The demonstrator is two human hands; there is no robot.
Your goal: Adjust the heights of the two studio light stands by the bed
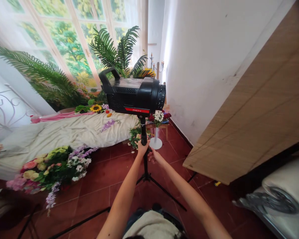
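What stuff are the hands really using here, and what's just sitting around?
In use:
- left hand gripping the stand pole
- right hand at the pole
- black studio light on top

Just sitting around:
- flower bunches
- white sheet
- palm leaves
- wooden board

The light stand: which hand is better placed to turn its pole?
Probably the left hand: it grips the pole under the lamp. The right hand sits lower beside it, grip unclear.
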